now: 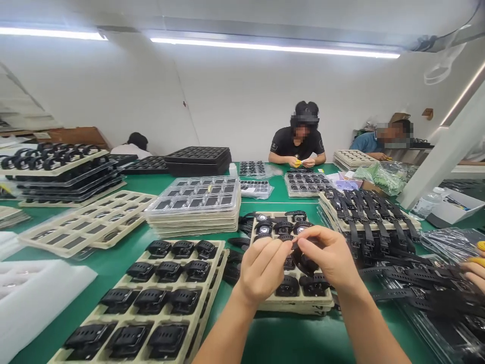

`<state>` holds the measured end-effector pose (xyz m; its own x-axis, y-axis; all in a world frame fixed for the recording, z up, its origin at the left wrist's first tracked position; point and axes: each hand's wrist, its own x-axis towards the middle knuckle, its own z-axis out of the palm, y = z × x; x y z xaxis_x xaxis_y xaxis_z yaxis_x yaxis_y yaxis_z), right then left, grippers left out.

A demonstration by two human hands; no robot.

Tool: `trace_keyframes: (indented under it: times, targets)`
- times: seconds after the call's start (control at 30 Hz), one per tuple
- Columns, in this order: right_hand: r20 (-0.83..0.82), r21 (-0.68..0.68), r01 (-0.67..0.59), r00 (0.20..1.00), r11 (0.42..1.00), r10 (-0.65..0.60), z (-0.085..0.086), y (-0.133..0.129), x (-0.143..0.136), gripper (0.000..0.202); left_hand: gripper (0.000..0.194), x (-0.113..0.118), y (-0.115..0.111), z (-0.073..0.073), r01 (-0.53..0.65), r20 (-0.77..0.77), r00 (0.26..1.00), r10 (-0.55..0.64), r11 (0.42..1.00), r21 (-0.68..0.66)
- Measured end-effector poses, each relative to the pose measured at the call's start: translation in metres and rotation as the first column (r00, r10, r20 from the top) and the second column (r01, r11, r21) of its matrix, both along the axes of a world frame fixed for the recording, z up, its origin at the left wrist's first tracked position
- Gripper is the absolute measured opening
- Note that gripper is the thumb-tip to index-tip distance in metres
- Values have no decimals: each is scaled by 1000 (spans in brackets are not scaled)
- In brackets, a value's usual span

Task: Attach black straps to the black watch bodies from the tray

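Observation:
Both my hands meet above a cream tray (273,305) of black watches at the middle of the bench. A black watch (302,264) with a curved strap hangs at my right hand (331,257), whose thumb and fingers close on it. My left hand (263,268) is pinched shut against the same watch's strap, fingertips almost touching those of the right. Its fingers hide much of what they grip. Several watches lie in the tray compartments below, such as one watch (287,286) under my hands. Loose black straps (232,268) stick out on the tray's left side.
Front left stands another cream tray (215,253) of strapped watches. Stacked trays (193,227) rise behind it. To the right are a piled watch stack (367,212), a plastic bottle (428,203) and a slanted white post (447,121). A co-worker's hand (475,268) shows at the right edge.

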<state>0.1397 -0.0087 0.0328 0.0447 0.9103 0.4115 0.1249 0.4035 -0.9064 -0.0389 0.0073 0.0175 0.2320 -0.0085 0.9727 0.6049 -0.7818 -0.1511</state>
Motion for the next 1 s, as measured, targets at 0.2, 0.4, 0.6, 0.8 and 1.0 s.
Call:
trace_keyframes:
  times: [0.2,0.4,0.6,0.8,1.0]
  targets:
    - [344,145,298,879,943,-331,-9,70,26,33,13,-8,-4,12,289,727,685,-44,933,-216]
    - [659,-14,68,751,998,-42,-21,179,-4,16,15,-12,-13,25,517,893,411,-186,854,-60]
    - [845,-205,2,505,979,176,-38,220,-27,23,15,-23,-15,30,549,904,370,-214,835,-27]
    - [916,-301,-7,277,954,291,-32,224,-27,24,18,-26,-20,32,558,902,395,-175,826,-84]
    - [945,-311,67,132,948,300,-24,227,-65,29,18,-27,-20,32,583,887,408,-216,810,-71]
